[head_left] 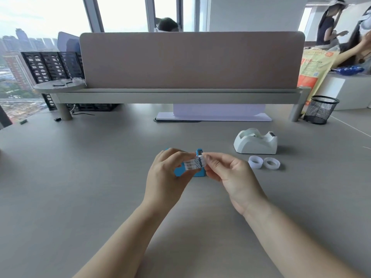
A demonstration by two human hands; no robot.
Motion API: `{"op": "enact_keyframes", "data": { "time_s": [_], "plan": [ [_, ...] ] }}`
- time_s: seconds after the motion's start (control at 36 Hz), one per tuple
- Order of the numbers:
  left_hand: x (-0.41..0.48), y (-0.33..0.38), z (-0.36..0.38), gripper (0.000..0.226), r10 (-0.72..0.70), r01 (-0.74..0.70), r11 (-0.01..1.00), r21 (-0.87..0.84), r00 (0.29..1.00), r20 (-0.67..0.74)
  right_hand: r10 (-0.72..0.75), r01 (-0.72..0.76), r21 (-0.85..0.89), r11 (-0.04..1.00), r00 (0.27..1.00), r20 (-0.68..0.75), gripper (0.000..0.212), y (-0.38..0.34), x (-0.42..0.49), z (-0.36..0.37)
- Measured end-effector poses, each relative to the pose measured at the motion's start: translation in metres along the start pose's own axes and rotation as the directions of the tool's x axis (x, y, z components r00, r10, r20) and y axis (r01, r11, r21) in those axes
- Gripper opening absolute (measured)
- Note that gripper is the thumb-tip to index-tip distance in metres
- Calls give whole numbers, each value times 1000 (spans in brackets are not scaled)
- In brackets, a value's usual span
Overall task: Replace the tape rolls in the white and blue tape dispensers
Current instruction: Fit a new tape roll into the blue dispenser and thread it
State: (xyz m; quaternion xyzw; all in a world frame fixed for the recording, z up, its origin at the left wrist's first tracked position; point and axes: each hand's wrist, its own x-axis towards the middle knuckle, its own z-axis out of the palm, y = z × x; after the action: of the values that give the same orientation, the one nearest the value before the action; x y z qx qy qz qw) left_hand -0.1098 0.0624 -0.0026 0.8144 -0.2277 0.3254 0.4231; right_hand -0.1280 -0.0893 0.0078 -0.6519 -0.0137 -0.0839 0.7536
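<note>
A blue tape dispenser stands on the grey desk, mostly hidden behind my hands. My left hand holds a tape roll with a printed label just above it. My right hand pinches the right end of that roll's label strip between thumb and forefinger. The white tape dispenser sits further back on the right with a roll in its cradle. Two loose clear tape rolls lie side by side in front of it.
A black mesh pen cup stands at the back right by the shelf leg. A pink-grey divider panel on a raised shelf runs across the back, a white stand base beneath it. Other people are behind and to the right.
</note>
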Motion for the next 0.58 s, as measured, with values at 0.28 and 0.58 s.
{"op": "enact_keyframes", "data": {
  "time_s": [0.28, 0.58],
  "plan": [
    [0, 1, 2, 23, 45, -44, 997, 70, 999, -5, -64, 48, -115, 992, 989, -135, 7, 4, 0, 5],
    [1, 0, -1, 25, -28, 28, 999, 32, 1000, 13, -55, 44, -190, 981, 997, -57, 15, -5, 1, 10]
  ]
}}
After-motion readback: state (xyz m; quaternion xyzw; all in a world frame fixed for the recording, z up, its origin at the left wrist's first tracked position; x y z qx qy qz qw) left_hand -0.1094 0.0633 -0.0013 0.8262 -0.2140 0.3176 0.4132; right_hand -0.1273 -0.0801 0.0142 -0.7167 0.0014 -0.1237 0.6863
